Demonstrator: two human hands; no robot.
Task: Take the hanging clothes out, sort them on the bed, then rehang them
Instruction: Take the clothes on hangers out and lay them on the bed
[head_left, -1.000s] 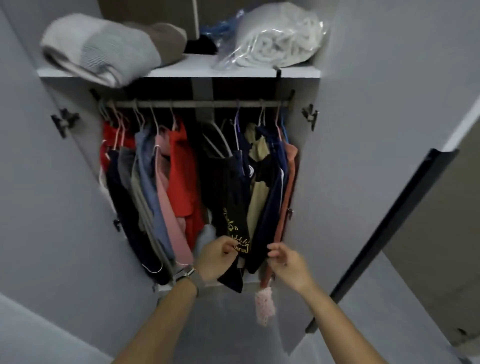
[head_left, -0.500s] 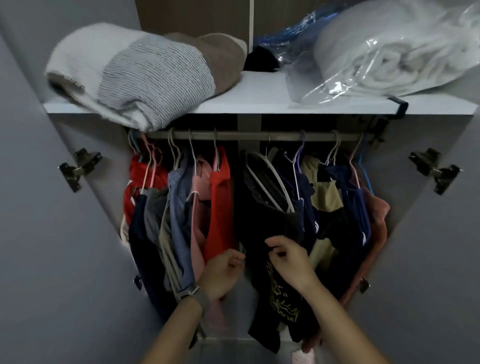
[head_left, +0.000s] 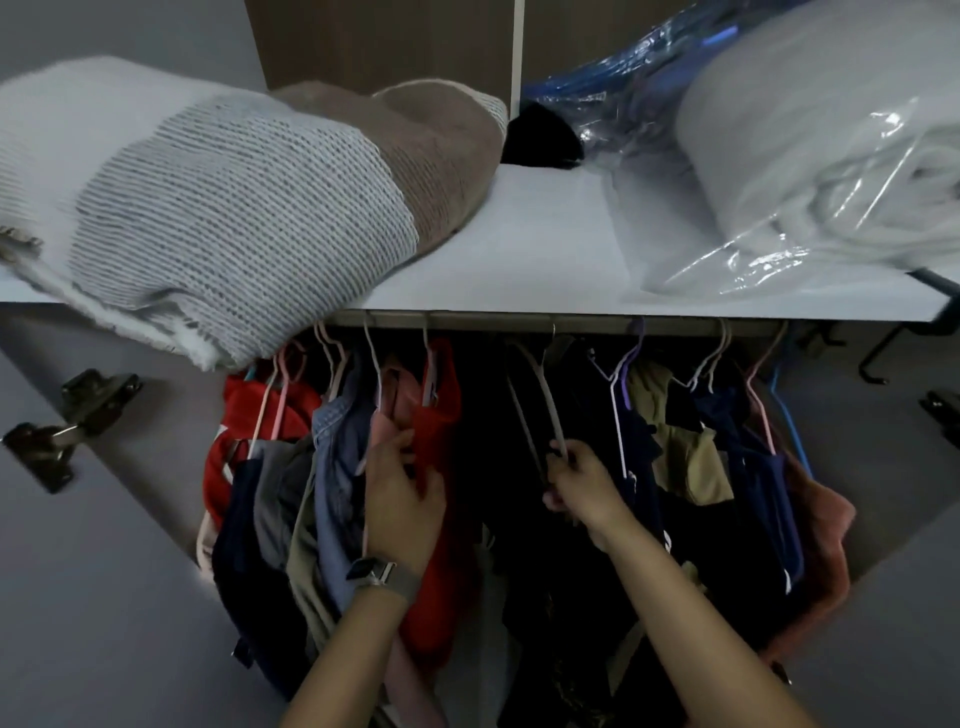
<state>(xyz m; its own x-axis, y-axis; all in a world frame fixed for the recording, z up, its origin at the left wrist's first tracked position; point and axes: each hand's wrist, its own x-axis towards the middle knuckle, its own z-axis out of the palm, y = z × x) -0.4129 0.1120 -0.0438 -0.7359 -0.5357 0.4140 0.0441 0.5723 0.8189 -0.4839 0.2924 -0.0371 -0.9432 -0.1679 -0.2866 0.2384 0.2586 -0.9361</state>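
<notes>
Several garments hang on a rail (head_left: 493, 321) inside an open wardrobe: a red top (head_left: 439, 415), a denim shirt (head_left: 332, 441), dark garments (head_left: 587, 410), a khaki piece (head_left: 691, 457) and a pink fleece (head_left: 826, 530) at the far right. My left hand (head_left: 400, 499), a watch on its wrist, reaches between the pink and red garments and its fingers curl round the red one's edge. My right hand (head_left: 576, 478) grips the lower end of a pale hanger (head_left: 545, 400) that carries a black garment.
A white shelf (head_left: 519, 249) sits just above the rail, holding a folded grey and brown knit blanket (head_left: 234, 208) that overhangs its front, and a bagged white blanket (head_left: 831, 156). Grey doors stand open on both sides, with hinges (head_left: 67, 421) at the left.
The view has closed in on the wardrobe and tilted up. Both hands rose from the garments' hems to hanger height; the left went into the red garment, the right took the pale hanger.
</notes>
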